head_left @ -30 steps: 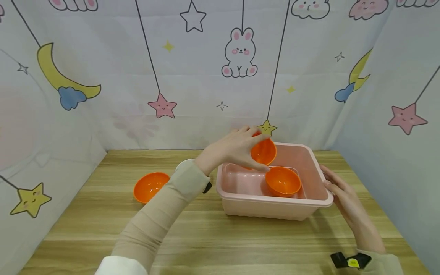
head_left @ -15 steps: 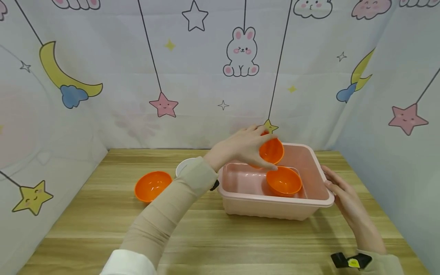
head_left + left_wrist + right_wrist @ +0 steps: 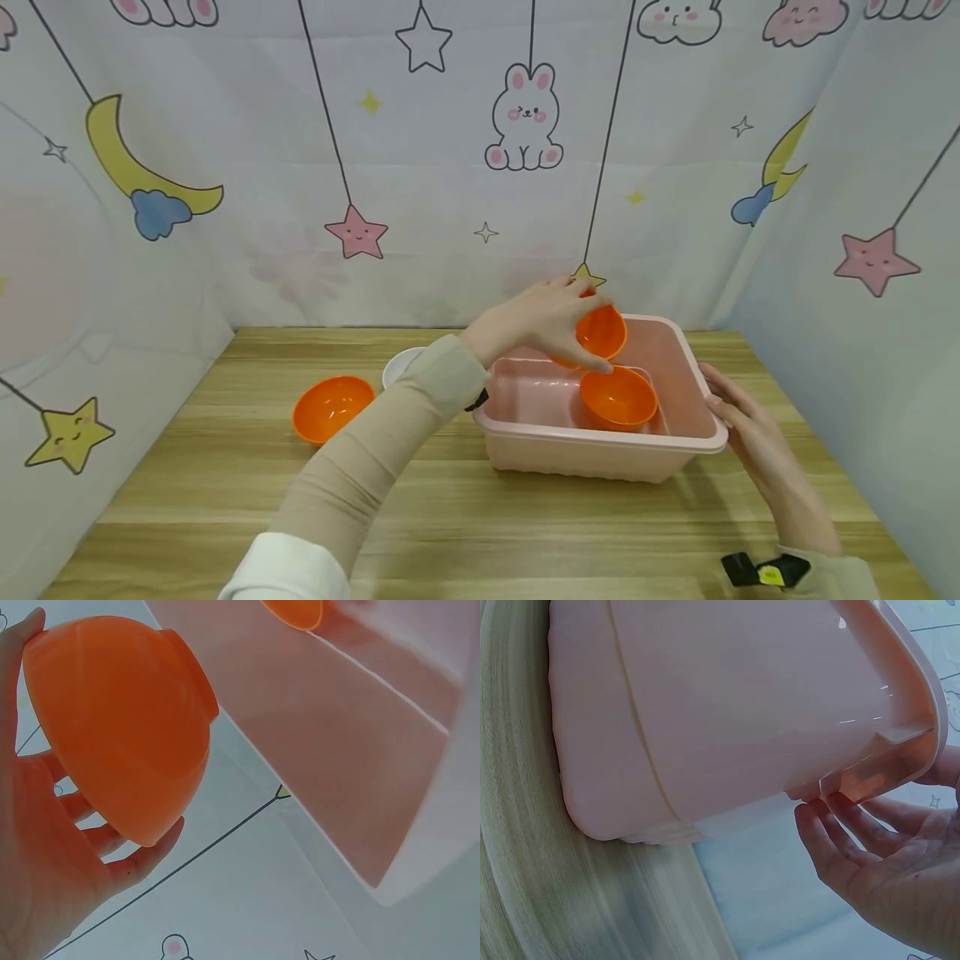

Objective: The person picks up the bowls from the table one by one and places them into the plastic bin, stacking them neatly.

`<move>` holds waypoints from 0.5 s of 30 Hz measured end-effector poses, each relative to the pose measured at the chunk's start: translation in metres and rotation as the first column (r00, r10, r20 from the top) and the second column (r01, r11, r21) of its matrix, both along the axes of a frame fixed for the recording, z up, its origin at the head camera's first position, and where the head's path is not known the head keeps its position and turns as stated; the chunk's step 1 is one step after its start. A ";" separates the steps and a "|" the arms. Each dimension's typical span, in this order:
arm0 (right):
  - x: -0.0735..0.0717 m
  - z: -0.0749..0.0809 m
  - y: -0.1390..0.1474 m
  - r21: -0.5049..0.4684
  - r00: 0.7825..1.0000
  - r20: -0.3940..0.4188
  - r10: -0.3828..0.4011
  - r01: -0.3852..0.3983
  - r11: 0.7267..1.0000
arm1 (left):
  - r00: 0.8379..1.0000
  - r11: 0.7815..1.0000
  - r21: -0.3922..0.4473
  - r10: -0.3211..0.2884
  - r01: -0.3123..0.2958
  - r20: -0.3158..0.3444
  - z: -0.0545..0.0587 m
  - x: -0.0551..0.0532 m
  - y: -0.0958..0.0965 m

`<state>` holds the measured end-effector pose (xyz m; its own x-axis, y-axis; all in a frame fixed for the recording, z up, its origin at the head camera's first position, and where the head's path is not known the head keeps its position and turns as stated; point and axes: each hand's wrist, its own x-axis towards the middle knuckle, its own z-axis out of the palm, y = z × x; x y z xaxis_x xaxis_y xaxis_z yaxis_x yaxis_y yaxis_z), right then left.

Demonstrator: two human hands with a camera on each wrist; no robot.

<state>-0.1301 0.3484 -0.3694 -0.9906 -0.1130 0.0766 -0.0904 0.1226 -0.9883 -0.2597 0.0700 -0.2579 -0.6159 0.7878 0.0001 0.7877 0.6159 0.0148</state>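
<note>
My left hand (image 3: 551, 321) grips an orange bowl (image 3: 603, 333) by its rim, tilted on its side over the pink plastic basin (image 3: 570, 446). In the left wrist view the thumb and fingers span the held bowl (image 3: 124, 727), its foot ring facing the basin. Inside the basin sits a second orange bowl (image 3: 618, 398), upright towards the right. My right hand (image 3: 742, 412) holds the basin's right rim; the right wrist view has its fingers (image 3: 840, 840) curled under the rim's edge, with the thumb mostly hidden.
Another orange bowl (image 3: 330, 408) stands on the wooden table (image 3: 480, 533) at the left, partly behind my left sleeve. A white round dish (image 3: 400, 364) shows beyond the left forearm. A printed curtain (image 3: 435, 167) hangs along the table's back and sides.
My left hand has shifted a little to the right with its bowl, further over the basin. The right hand and the basin stay where they were.
</note>
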 end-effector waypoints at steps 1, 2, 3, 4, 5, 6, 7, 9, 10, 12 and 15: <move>0.000 0.000 0.000 -0.003 1.000 -0.001 -0.001 0.001 1.000 | 1.000 1.000 -0.007 0.000 0.000 0.000 0.000 0.000 0.001; 0.000 0.000 0.000 -0.004 1.000 -0.006 -0.002 0.002 1.000 | 1.000 1.000 -0.015 0.000 0.000 0.001 0.000 0.000 0.003; 0.000 -0.001 0.000 -0.007 1.000 -0.009 -0.001 0.001 1.000 | 1.000 1.000 -0.026 -0.001 0.002 0.004 0.000 0.000 0.004; 0.000 -0.001 0.000 -0.008 1.000 -0.013 -0.001 0.001 1.000 | 1.000 0.999 -0.036 -0.007 0.007 -0.001 -0.001 0.000 0.005; 0.000 -0.002 0.000 -0.013 1.000 -0.016 -0.001 0.001 1.000 | 1.000 0.999 -0.046 -0.009 0.009 -0.003 -0.001 0.000 0.006; -0.001 -0.002 0.000 -0.014 1.000 -0.022 0.000 -0.001 1.000 | 1.000 0.999 -0.051 -0.014 0.014 -0.009 -0.002 0.000 0.008; -0.001 -0.003 0.000 -0.011 1.000 -0.030 0.000 0.000 1.000 | 1.000 0.998 -0.055 -0.019 0.019 -0.013 -0.002 0.000 0.009; -0.001 -0.003 0.000 -0.012 0.999 -0.043 0.004 -0.004 1.000 | 1.000 0.998 -0.059 -0.025 0.024 -0.015 -0.003 0.000 0.011; -0.001 -0.003 0.001 -0.010 0.999 -0.052 0.005 -0.005 1.000 | 1.000 0.998 -0.062 -0.025 0.024 -0.018 -0.004 0.000 0.012; -0.001 -0.004 0.001 -0.009 0.998 -0.067 0.007 -0.008 1.000 | 1.000 0.998 -0.063 -0.025 0.024 -0.015 -0.005 0.000 0.014; -0.002 -0.003 0.001 -0.010 0.997 -0.077 0.012 -0.013 1.000 | 1.000 0.997 -0.072 -0.025 0.024 -0.013 -0.007 0.000 0.017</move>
<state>-0.1320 0.3494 -0.3729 -0.9803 -0.1241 0.1535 -0.1674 0.1105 -0.9797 -0.2602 0.0874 -0.2653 -0.5970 0.8008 -0.0484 0.8022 0.5957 -0.0399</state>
